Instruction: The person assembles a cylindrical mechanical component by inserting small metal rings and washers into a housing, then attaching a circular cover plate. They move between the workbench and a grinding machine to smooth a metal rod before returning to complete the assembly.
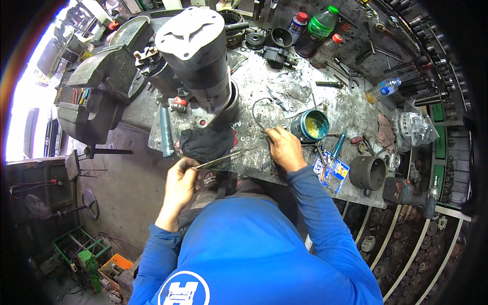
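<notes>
Left hand [181,175] grips a thin rod [226,157]; right hand [284,149] presses the workbench [351,109].

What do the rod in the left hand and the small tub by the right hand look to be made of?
Rod: likely bare steel, going by its thin grey form and dull glint. Tub: probably plastic or painted tin, with a glossy teal wall; it holds a yellowish paste. Left hand grips the rod; right hand rests on the worn bench.

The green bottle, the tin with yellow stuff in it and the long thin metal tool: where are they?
Green bottle [321,24], head view, on its green body.
Tin [305,133], head view, on its outer wall.
Metal tool [226,158], head view, mid-shaft; left hand [181,180] holds it.
</notes>
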Motion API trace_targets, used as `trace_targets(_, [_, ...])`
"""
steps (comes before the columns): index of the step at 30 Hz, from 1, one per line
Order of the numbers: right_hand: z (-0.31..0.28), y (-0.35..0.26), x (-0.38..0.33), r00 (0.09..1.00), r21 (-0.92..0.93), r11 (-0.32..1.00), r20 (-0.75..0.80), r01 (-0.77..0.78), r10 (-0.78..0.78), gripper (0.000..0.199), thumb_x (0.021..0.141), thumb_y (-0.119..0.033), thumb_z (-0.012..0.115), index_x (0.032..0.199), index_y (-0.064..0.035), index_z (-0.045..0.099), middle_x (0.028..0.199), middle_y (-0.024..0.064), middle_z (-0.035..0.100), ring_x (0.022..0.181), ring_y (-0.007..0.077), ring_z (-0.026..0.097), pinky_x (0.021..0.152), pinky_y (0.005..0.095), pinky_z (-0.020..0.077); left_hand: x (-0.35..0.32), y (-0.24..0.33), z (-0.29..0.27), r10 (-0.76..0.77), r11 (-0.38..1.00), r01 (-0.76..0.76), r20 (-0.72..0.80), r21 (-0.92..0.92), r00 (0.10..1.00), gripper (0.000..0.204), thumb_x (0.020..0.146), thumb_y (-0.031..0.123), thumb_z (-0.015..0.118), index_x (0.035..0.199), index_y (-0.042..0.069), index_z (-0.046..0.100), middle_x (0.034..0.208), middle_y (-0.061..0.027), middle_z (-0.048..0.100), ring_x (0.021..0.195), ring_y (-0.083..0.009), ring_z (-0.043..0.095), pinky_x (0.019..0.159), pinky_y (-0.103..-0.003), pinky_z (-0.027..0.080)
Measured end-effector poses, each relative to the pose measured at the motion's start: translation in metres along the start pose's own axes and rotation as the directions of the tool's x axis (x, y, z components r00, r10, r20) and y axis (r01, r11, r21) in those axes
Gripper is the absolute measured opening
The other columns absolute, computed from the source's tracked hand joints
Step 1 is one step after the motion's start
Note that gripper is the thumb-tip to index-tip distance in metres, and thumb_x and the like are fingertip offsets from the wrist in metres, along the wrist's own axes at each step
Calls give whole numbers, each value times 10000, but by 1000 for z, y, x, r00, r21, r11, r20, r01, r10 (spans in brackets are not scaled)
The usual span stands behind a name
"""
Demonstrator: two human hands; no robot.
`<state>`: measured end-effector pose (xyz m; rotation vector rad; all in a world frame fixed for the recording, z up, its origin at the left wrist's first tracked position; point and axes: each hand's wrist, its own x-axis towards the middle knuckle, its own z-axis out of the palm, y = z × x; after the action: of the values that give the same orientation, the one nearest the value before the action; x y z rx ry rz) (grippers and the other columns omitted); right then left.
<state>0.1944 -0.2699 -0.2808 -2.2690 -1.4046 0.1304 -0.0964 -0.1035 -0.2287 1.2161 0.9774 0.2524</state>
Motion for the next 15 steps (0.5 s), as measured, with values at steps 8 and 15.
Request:
trace_targets(8, [12, -4, 26, 991, -87, 996, 127, -21, 32, 153, 897, -112, 673, 1049, -90, 672, 988, 148, 635, 880, 391, 679, 750, 495, 559, -24, 9, -36, 185, 983, -183, -102, 27, 978, 81, 991, 36, 596, 1005, 0, 668, 706, -16, 616, 532, -62, 525, 487, -232, 414])
trace_targets(15, [24, -15, 55, 967, -4, 970, 74, 243, -242, 152, 863, -116, 709, 973, -47, 630, 958, 164, 615, 907, 399, 659, 782, 492, 552, -18, 12, -30, 312, 942, -325, -131, -84, 941, 146, 944, 117, 729, 994, -6, 669, 709, 7, 587, 515, -59, 491, 471, -228, 391])
